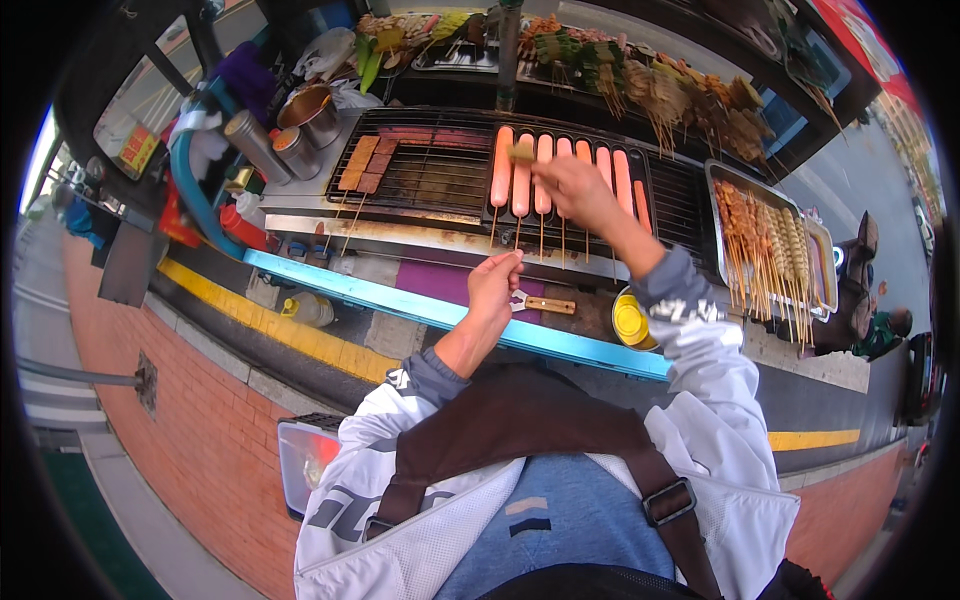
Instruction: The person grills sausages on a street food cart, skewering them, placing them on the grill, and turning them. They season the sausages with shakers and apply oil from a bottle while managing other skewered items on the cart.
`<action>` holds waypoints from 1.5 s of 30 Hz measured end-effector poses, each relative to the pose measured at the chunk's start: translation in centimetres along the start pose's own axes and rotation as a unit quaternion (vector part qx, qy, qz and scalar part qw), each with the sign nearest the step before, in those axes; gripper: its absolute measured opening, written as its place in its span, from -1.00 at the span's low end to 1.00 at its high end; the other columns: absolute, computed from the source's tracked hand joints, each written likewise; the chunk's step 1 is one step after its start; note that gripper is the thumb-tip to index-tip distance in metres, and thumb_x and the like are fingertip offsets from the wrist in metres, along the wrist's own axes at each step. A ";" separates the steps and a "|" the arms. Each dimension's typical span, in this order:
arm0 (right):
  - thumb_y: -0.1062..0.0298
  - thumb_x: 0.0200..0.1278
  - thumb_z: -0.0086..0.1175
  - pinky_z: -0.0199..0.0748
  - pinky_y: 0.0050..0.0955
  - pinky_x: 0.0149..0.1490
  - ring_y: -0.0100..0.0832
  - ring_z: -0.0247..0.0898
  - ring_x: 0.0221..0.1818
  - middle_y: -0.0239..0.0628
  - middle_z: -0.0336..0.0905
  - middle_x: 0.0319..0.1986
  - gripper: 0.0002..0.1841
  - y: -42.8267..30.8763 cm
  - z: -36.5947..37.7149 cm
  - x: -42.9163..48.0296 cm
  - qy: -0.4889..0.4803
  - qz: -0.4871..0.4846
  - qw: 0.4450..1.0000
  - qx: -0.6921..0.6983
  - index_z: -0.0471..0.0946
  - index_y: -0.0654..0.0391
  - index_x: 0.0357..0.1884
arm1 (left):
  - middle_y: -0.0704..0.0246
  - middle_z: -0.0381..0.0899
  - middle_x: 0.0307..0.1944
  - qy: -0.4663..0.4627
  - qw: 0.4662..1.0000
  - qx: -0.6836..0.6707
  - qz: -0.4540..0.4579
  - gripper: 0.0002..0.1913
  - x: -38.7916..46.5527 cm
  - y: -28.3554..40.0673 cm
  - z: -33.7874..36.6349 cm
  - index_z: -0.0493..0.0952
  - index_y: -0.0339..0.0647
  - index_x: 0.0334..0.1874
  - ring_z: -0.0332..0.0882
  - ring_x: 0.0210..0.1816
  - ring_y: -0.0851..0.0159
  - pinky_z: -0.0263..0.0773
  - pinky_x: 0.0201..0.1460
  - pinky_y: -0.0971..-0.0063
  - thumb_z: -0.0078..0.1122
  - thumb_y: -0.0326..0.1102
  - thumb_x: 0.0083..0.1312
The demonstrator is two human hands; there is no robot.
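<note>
My left hand (493,283) pinches the lower end of a wooden skewer (519,231), which carries a pink sausage (522,187). That sausage lies second from the left in a dark grooved pan (646,169). In my right hand (574,184) is a small brush (521,154), its brownish head against the upper part of the same sausage. Several more skewered sausages (622,180) rest side by side in the grooves, some partly hidden behind my right hand. Left of the pan, flat skewered slabs (360,163) of food lie on the grill grate (442,169).
A steel tray (712,225) of meat skewers stands at right. Metal canisters (256,146) and a sauce pot (313,120) stand at left. Below the grill are a wooden-handled scraper (550,304), a yellow-topped can (631,321) and a blue rail (360,300). More skewers (600,64) line the back.
</note>
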State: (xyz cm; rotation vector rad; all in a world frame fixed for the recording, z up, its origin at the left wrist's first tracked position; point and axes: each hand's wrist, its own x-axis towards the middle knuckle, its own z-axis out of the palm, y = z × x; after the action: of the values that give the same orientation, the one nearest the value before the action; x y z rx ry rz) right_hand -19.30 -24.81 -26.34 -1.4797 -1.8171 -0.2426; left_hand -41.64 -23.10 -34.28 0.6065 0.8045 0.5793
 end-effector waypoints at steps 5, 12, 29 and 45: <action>0.46 0.21 0.34 0.53 -0.26 -0.20 -0.19 0.54 -0.33 -0.26 0.64 -0.34 -0.74 -8.2 -1.4 -5.4 -0.001 -0.048 0.999 -0.010 0.66 0.19 -0.05 | 0.46 0.63 -0.43 -0.002 1.000 -0.006 0.009 -0.87 0.5 -0.3 -0.1 0.62 -0.23 -0.22 0.40 -0.54 0.56 0.25 -0.47 0.72 0.45 -0.42 0.33; 0.29 0.43 0.27 0.47 -0.57 -0.28 -0.56 0.53 -0.43 -0.35 0.68 -0.42 -0.79 -3.2 -4.7 -3.4 0.235 0.370 0.859 0.264 0.72 0.27 -0.14 | 0.46 0.62 -0.41 0.016 1.000 -0.013 0.021 -0.88 0.1 0.1 0.2 0.61 -0.24 -0.23 0.40 -0.51 0.57 0.31 -0.44 0.74 0.43 -0.47 0.32; 0.38 0.39 0.25 0.57 -0.35 -0.08 -0.23 0.64 -0.22 -0.20 0.68 -0.29 -0.81 2.6 -1.4 2.1 0.093 0.107 0.989 0.038 0.71 0.14 -0.02 | 0.46 0.62 -0.43 0.080 0.981 0.078 0.159 -0.90 0.6 -1.7 1.1 0.63 -0.29 -0.26 0.41 -0.49 0.55 0.26 -0.43 0.69 0.41 -0.54 0.27; 0.27 0.49 0.23 0.46 -0.57 -0.31 -0.61 0.46 -0.47 -0.42 0.64 -0.44 -0.73 -3.3 -3.0 -3.4 0.182 0.454 0.788 0.374 0.68 0.31 -0.06 | 0.43 0.63 -0.45 0.019 0.998 0.011 0.057 -0.86 0.2 -0.2 0.7 0.64 -0.28 -0.25 0.37 -0.54 0.54 0.26 -0.46 0.68 0.47 -0.40 0.33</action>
State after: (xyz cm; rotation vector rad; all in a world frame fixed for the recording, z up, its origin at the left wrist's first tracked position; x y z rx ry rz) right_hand -20.89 -30.14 -25.50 -1.3858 -0.5897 0.5810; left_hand -40.92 -23.32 -34.12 0.6666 0.8157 0.6891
